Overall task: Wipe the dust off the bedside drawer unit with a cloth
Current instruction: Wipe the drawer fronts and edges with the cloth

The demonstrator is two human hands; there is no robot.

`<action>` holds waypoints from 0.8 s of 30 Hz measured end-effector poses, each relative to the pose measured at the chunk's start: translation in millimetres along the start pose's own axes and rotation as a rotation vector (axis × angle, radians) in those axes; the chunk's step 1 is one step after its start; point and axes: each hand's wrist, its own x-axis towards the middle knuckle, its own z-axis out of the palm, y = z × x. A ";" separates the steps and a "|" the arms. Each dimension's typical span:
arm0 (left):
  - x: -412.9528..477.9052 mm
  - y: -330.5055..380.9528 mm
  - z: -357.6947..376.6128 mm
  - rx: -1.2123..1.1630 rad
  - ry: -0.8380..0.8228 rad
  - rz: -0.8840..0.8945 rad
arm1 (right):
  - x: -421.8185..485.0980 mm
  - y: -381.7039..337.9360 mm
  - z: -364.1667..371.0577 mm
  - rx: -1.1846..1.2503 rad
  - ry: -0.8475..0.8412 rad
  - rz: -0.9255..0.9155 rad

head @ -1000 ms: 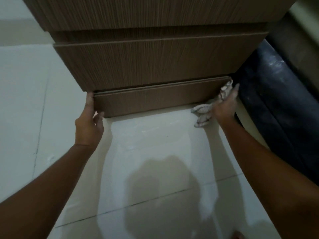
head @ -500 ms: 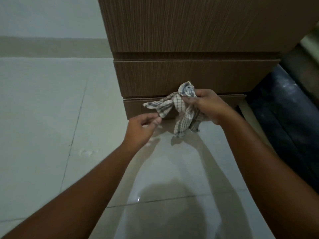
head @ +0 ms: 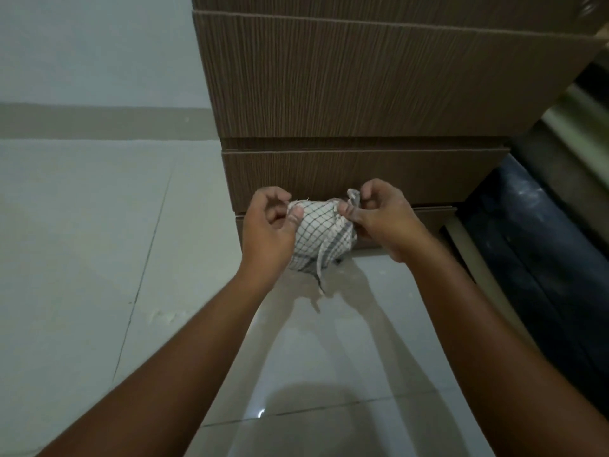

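The brown wood-grain bedside drawer unit (head: 362,84) fills the upper middle, with stacked drawer fronts and a recessed plinth at floor level. A white checked cloth (head: 321,235) hangs stretched between both hands, in front of the lowest drawer and above the floor. My left hand (head: 268,232) pinches its left edge with thumb and fingers. My right hand (head: 379,217) pinches the bunched right corner. A loose strip of the cloth dangles toward the tiles.
Glossy white floor tiles (head: 99,258) spread left and below, with a pale wall (head: 82,44) and grey skirting behind. A dark bed frame (head: 534,258) runs along the unit's right side, close to my right forearm.
The hands left the plinth's two ends and met in the middle. My left hand took hold of the cloth, and both now spread it out. The view tilted upward.
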 end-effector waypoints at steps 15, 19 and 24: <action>15.0 26.5 4.4 0.714 -0.397 0.223 | -5.7 -59.0 -30.8 -0.972 -0.297 0.035; 17.5 43.8 21.9 0.508 -0.374 0.163 | 8.9 -90.5 -59.6 -0.962 -0.498 0.047; 18.5 92.9 48.0 0.217 -0.312 -0.095 | 7.3 -122.4 -97.0 -0.881 -0.491 0.039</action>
